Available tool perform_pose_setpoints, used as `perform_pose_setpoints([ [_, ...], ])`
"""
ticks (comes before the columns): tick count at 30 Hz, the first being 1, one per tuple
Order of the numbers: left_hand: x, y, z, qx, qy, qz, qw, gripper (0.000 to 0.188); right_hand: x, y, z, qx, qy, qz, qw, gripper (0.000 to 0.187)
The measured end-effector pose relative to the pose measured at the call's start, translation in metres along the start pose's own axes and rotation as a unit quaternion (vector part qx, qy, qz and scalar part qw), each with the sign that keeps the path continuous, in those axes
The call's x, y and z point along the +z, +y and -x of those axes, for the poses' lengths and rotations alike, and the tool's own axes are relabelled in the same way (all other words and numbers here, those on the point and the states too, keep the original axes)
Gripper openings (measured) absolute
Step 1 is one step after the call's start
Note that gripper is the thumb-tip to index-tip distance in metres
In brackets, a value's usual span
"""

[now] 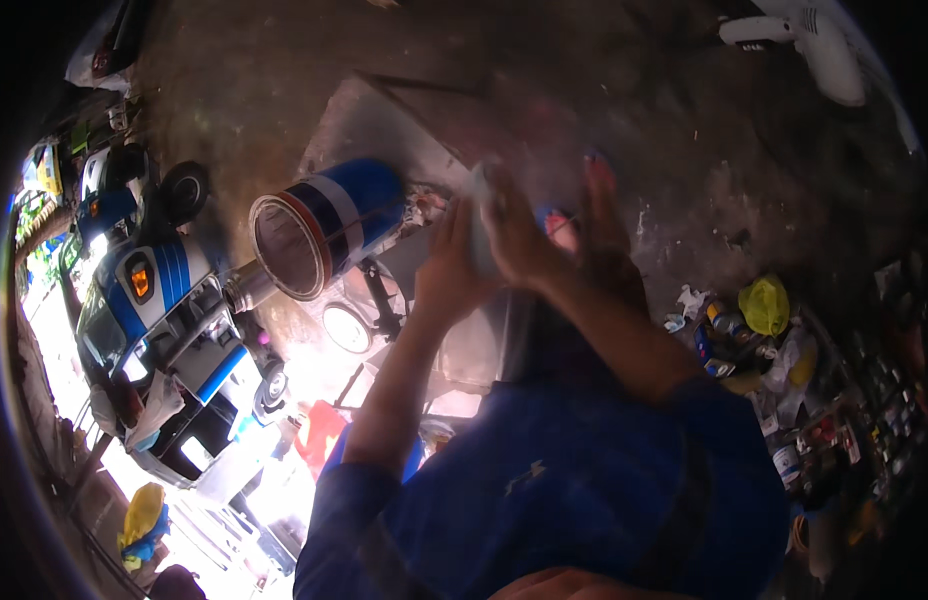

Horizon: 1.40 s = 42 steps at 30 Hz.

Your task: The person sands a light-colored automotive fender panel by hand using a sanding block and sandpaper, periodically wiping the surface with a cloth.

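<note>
My left hand (452, 270) and my right hand (519, 235) are raised close together in front of my body, palms turned toward each other. The left fingers are stretched out. A pale, flat, blurred piece (480, 235) shows between the hands, along my right palm; its kind cannot be made out. The right fingers are smeared by motion. Left of the hands a blue and white drum (374, 205) lies tilted, its round end with a brown rim facing left. Beneath the hands, red and blue footwear (561, 230) shows in part.
At left stand blue and white vehicles (174, 285) with a black wheel (185, 192). A round white disc (346, 328) lies below the drum. Clutter with a yellow bag (764, 306) piles up at right. A white body part of a vehicle or machine (824, 50) lies at far right.
</note>
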<state>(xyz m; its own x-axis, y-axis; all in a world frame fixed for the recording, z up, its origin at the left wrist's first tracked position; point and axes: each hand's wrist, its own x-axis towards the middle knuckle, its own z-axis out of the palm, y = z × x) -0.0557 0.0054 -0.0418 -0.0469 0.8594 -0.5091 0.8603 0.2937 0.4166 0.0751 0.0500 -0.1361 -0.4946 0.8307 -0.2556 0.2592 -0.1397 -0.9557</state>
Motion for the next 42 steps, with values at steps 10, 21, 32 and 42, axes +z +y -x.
perform_pose_setpoints([
  [10, 0.030, -0.010, 0.068, 0.023, 0.089, -0.052, 0.994, 0.136, 0.033, -0.002, 0.030, -0.025, 0.086, 0.093, 0.992, 0.067],
  [21, 0.024, -0.004, 0.064, 0.031, 0.081, -0.049, 0.995, 0.133, -0.007, 0.005, -0.008, -0.008, 0.021, 0.016, 1.000, 0.072],
  [32, 0.028, -0.004, 0.062, -0.007, 0.070, -0.048, 0.996, 0.140, 0.000, 0.014, 0.001, 0.021, -0.010, 0.147, 0.989, 0.076],
  [42, 0.025, -0.012, 0.065, -0.040, 0.042, -0.044, 0.997, 0.140, 0.005, 0.004, -0.016, 0.072, -0.109, 0.240, 0.962, 0.071],
])
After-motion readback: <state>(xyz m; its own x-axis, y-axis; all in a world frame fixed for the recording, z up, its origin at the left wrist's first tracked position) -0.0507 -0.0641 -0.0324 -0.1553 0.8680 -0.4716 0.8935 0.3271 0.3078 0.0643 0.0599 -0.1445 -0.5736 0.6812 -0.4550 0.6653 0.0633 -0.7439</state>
